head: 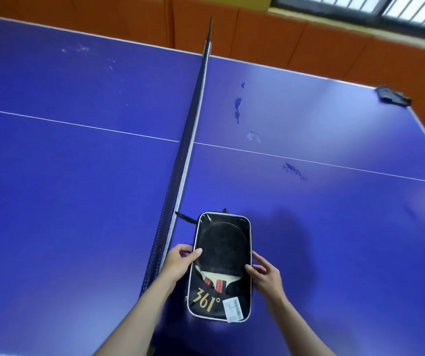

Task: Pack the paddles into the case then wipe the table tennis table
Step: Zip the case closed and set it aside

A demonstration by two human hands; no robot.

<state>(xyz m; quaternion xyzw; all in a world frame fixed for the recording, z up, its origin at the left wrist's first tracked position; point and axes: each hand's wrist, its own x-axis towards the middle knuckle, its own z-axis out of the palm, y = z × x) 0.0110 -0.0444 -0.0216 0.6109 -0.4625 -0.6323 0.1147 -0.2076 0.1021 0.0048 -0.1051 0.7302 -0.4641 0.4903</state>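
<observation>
Here the left hand grips the case on its left edge, thumb curled onto the clear front. The case lies on the table between both hands, long axis from 12 to 6 o'clock, paddle inside. The right hand holds the right edge, fingers half bent. The cloth lies far off at 2 o'clock, nearer the right hand.

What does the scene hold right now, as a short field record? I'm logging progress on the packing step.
case: black paddle case with clear window, lying on the table tennis table beside the net
paddles: inside the case, seen through the window
left hand: grips the case's left edge
right hand: grips the case's right edge
cloth: dark cloth at the table's far right corner
table surface: smudges visible
</observation>
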